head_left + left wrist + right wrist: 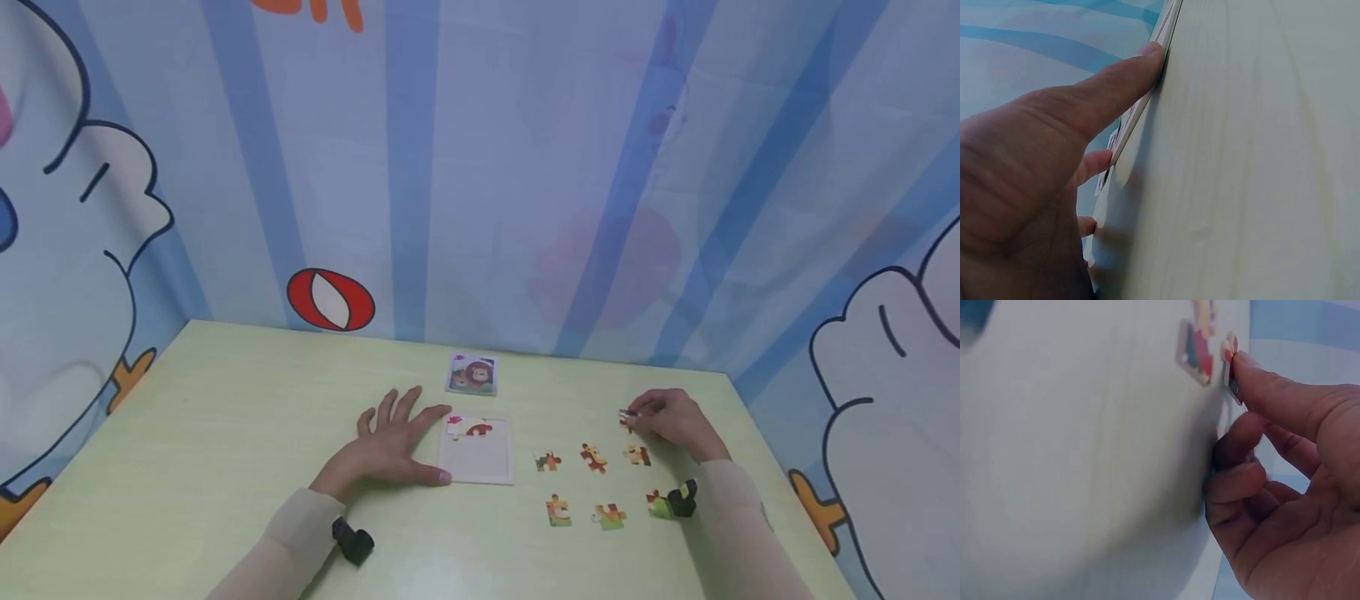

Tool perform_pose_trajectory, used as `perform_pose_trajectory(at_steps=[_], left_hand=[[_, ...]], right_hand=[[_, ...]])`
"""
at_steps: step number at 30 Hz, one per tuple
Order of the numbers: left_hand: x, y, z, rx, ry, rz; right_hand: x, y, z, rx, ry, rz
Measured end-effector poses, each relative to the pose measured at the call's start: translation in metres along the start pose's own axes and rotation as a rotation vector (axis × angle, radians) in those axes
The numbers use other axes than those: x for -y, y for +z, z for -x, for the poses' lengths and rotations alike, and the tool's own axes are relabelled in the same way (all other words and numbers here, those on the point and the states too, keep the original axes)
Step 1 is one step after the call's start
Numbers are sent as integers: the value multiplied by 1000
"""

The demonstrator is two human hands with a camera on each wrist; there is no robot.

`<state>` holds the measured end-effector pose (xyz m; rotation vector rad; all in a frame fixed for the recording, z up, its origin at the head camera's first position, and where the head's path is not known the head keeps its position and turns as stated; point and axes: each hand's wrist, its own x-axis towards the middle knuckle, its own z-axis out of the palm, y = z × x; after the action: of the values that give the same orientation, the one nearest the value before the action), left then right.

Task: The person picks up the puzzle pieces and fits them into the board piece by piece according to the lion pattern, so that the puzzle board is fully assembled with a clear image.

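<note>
My left hand (386,450) spreads along the left side of a square white puzzle tray (476,462). Its thumb touches the lower left corner and its index finger the upper left one; in the left wrist view the thumb (1125,75) lies straight against the tray's edge. Joined puzzle pieces (476,429) fill the tray's top left part, showing a pink flower and brown mane. To the right, my right hand (675,421) pinches a puzzle piece (625,419) at the far end of the loose pieces. The right wrist view shows the thumb on that piece (1230,365), other fingers curled below.
Several loose puzzle pieces (593,457) lie in rows between tray and right hand, one (658,504) partly behind the right wrist camera (682,498). Behind the tray lies a lion picture card (472,375). A striped cartoon curtain (480,208) hangs at the table's back edge.
</note>
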<state>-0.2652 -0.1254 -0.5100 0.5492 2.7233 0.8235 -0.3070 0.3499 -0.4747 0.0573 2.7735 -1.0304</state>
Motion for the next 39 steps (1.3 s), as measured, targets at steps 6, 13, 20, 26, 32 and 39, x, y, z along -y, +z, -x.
perform_pose_trajectory(at_steps=[6,13,20,26,32,39], left_hand=[[2,0,-1,-8,14,9],[-6,-6,5,19,-14,10],[1,0,0,3,0,0],[3,2,-3,-1,3,2],[5,4,-4,-3,-1,-25],[-4,-4,3,12,-1,3]], right_hand=[[4,-3,0,9,-60,-85],[22,0,3,74,-82,-187],[43,9,4,79,-78,-225],[58,21,3,110,-93,-263],[71,32,2,138,-87,-291],[85,44,0,149,-76,-320]])
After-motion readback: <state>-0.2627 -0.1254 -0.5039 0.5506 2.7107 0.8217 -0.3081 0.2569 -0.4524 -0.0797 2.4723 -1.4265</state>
